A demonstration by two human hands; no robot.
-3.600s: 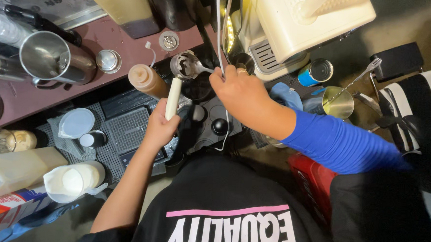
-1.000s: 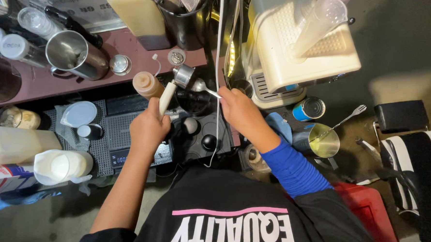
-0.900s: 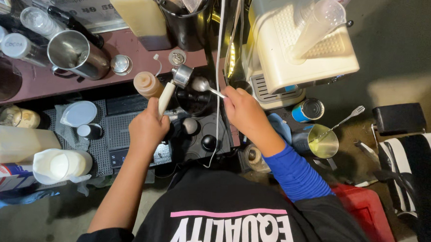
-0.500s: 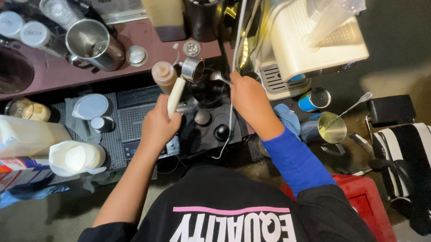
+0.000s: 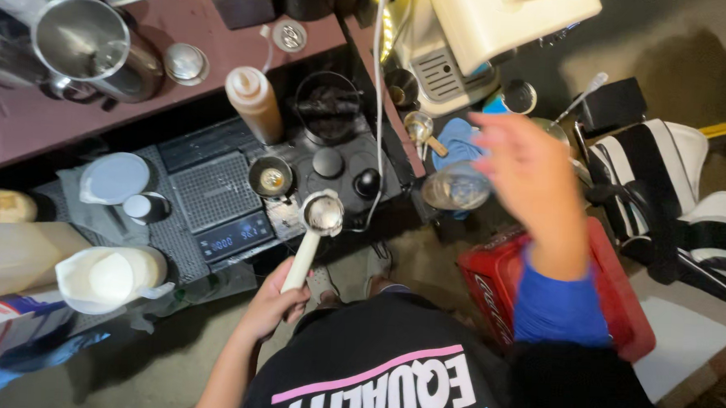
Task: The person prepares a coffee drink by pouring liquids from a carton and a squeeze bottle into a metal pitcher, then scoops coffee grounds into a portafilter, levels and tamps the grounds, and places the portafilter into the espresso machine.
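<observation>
My right hand (image 5: 527, 174) is smeared with motion blur at about 2 o'clock, raised with fingers loosely spread and holding nothing that I can make out. My left hand (image 5: 273, 302) at 7 o'clock is closed around the cream handle of a portafilter (image 5: 317, 226), whose round metal basket faces up just below the middle of the view; what lies in the basket is too glary to tell. The espresso machine (image 5: 485, 30) at 1 o'clock is cut off by the top edge. A clear glass (image 5: 455, 188) sits blurred just left of my right hand.

At 9 o'clock a small digital scale (image 5: 220, 210) shows a lit display. An amber squeeze bottle (image 5: 253, 101) stands at 11 o'clock beside a steel pitcher (image 5: 84, 45) on the maroon counter (image 5: 24, 116). A red crate (image 5: 555, 286) with white lettering sits at 4 o'clock on the dull concrete floor (image 5: 152, 358). At 8 o'clock stands a white jug (image 5: 107, 278) with a carton (image 5: 3, 319) beside it, half cropped.
</observation>
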